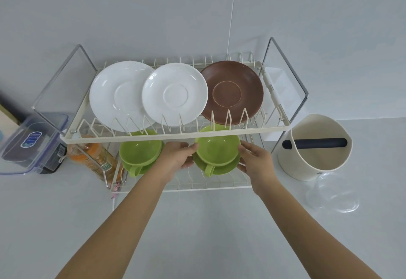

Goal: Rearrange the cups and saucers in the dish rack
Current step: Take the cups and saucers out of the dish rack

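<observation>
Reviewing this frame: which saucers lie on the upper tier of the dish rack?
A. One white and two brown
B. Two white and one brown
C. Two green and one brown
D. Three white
B. The upper tier holds a large white saucer, a smaller white saucer overlapping it, and a brown saucer at the right end; the green pieces sit on the tier below.

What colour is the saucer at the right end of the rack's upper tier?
Brown, with a thin lighter ring around its centre: the brown saucer, best seen in the head view.
</observation>
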